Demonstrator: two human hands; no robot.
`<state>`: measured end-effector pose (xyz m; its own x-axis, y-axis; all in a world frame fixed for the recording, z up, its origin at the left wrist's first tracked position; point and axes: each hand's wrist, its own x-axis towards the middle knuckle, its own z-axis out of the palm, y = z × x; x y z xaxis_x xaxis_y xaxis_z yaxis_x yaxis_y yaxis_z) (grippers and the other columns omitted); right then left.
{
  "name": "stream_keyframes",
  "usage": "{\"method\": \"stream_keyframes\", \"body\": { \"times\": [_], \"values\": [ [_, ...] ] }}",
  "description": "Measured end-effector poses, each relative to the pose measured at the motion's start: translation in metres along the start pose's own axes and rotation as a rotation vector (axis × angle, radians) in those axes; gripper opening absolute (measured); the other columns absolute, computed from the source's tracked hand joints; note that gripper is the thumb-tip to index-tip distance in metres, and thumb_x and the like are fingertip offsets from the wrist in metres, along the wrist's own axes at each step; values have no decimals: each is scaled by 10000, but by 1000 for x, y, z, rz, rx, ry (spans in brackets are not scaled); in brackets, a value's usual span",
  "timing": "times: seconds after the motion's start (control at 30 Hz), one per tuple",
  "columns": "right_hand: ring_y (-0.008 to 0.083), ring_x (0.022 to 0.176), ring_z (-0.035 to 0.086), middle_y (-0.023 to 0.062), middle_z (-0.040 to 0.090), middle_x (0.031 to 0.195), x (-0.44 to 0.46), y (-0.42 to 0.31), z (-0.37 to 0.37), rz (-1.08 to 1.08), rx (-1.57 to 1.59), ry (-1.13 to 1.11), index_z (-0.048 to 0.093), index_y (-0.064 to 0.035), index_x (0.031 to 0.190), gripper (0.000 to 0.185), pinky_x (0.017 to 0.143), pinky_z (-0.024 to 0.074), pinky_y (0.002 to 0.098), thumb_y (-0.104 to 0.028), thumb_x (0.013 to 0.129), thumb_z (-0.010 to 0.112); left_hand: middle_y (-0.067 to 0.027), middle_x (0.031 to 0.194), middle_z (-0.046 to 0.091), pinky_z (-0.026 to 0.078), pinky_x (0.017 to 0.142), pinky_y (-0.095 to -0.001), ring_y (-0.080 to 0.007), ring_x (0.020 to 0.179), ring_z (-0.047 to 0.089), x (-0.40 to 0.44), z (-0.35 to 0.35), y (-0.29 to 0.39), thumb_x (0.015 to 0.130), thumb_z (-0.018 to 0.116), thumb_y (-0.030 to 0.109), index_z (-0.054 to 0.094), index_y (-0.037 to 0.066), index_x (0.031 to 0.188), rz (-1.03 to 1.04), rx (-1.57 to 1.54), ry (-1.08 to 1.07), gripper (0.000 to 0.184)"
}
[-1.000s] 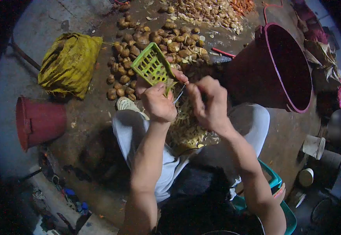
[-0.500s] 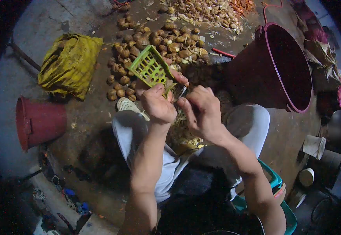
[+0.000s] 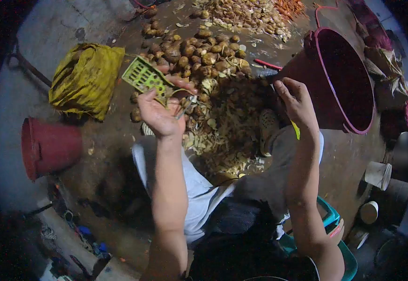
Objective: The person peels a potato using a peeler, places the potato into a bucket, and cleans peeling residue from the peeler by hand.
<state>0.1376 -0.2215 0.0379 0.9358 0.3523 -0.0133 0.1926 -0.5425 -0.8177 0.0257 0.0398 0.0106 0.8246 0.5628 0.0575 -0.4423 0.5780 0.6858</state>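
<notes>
My left hand (image 3: 159, 114) is closed round the lower end of a green perforated plastic piece (image 3: 143, 77), which has rows of slots and round holes like a flat grater. Its fingers partly hide this end. Apart from it, my right hand (image 3: 298, 100) is held up in front of the large dark red bucket (image 3: 297, 61), thumb and fingers pinched together. A small pale tip shows at the thumb, and a narrow yellow strip (image 3: 296, 130) hangs below the wrist; what the fingers hold is hidden. Beyond my left hand lies a heap of brown potatoes (image 3: 208, 58).
Pale peelings (image 3: 227, 112) cover the floor between my knees. Further back are pale pieces (image 3: 246, 16) and orange shreds (image 3: 290, 8). A yellow sack (image 3: 87, 79) and a smaller red bucket (image 3: 56, 145) stand left. White containers (image 3: 378, 175) lie at right.
My hands were close together at the green piece, with a metal blade-like thing between them. Now the left has moved left with the piece, and the right has swung right and up towards the large bucket.
</notes>
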Motion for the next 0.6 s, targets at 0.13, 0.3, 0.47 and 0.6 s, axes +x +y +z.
{"method": "stream_keyframes", "body": {
  "times": [0.13, 0.3, 0.47, 0.6],
  "values": [
    [103, 799, 535, 57, 641, 845, 3, 20, -11, 106, 154, -126, 623, 60, 1054, 395, 731, 459, 295, -320, 945, 613, -153, 846, 629, 540, 716, -494, -314, 769, 629, 1, -10, 9, 818, 430, 363, 482, -13, 1217, -8, 11, 25, 550],
    [88, 673, 524, -11, 563, 788, 6, 44, -41, -120, 64, -502, 605, -7, 1024, 269, 609, 444, 243, -164, 838, 720, -142, 822, 625, 539, 690, -481, -306, 764, 630, 2, -15, 13, 824, 437, 366, 495, -9, 1204, -45, 10, 37, 537],
    [79, 723, 517, 8, 573, 826, -2, 48, -42, 4, 81, -453, 596, -4, 1044, 268, 670, 454, 255, -89, 819, 714, -150, 785, 624, 542, 637, -435, -290, 697, 628, -3, -11, 14, 821, 418, 334, 490, -40, 1193, -174, 109, -69, 532],
    [118, 895, 560, 36, 644, 938, -6, 26, -9, -117, 197, -180, 580, 23, 1153, 461, 817, 474, 299, -229, 819, 773, -152, 774, 631, 533, 572, -368, -240, 614, 631, -17, 10, 0, 821, 437, 187, 571, -69, 1089, -533, 396, -336, 394]
  ]
}}
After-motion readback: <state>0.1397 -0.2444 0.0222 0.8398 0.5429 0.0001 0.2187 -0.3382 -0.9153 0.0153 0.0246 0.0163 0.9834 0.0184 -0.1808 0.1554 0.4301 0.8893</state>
